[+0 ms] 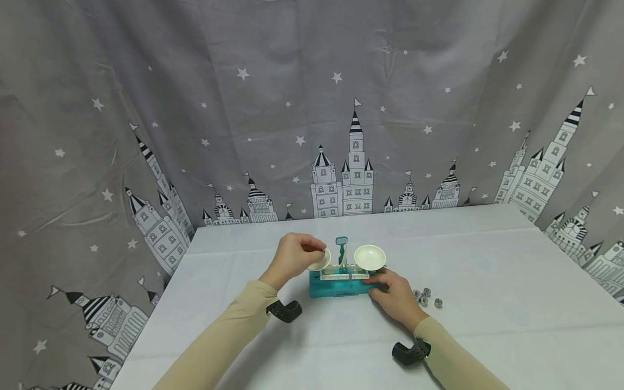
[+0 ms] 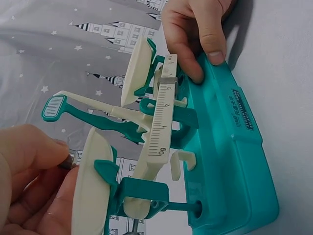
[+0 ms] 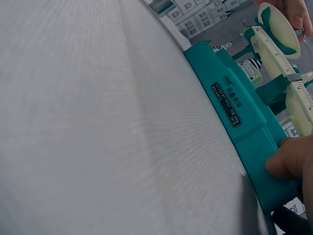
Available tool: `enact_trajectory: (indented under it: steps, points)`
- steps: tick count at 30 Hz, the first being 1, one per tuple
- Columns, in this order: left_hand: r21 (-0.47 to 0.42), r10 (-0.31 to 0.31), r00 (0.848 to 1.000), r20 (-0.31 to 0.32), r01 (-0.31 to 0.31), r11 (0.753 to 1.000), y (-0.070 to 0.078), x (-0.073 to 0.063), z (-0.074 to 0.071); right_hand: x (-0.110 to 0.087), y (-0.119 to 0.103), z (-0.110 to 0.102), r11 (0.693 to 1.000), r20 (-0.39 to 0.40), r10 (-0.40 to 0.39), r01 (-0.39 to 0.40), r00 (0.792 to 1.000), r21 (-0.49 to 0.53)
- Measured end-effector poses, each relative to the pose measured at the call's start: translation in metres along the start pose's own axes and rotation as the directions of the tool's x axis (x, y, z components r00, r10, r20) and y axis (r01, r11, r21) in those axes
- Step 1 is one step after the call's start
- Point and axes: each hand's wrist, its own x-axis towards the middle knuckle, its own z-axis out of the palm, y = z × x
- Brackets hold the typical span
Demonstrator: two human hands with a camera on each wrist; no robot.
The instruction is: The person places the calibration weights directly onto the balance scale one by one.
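Note:
A teal and cream tray balance [image 1: 341, 287] stands on the table, with a cream pan at each end. My left hand [image 1: 297, 257] is at the left pan [image 2: 93, 186], pinching a small metal nut [image 2: 67, 160] between thumb and fingers at the pan's rim. The nut is mostly covered by the fingers. At the right end of the base, my right hand [image 1: 396, 297] grips it, thumb [image 3: 283, 161] on the front face. The right pan [image 1: 370, 257] has nothing on it. A graduated beam [image 2: 164, 112] with a slider runs across the front.
Several loose metal nuts [image 1: 424, 297] lie on the white table [image 1: 512, 281] to the right of my right hand. A grey curtain [image 1: 273, 108] printed with castles and stars hangs behind the table.

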Motion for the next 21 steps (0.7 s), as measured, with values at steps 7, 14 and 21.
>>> enact_trajectory:
  steps: [7, 14, 21]
  points:
    - [0.050, 0.020, 1.000, 0.012, -0.021, 0.999, -0.0007, -0.0014, 0.0013, -0.0005, 0.0000, 0.0008, 1.000, 0.004, 0.003, -0.003, 1.000, -0.004]
    - [0.129, 0.066, 0.997, 0.036, -0.070, 0.989, 0.0016, -0.0038, 0.0042, -0.0002, -0.0001, 0.0002, 1.000, 0.001, -0.001, 0.001, 1.000, -0.012]
    - [0.172, 0.091, 0.995, 0.049, -0.099, 0.980, -0.0001, -0.0042, 0.0064, 0.0012, -0.0009, -0.0002, 1.000, 0.008, 0.009, -0.009, 1.000, -0.014]
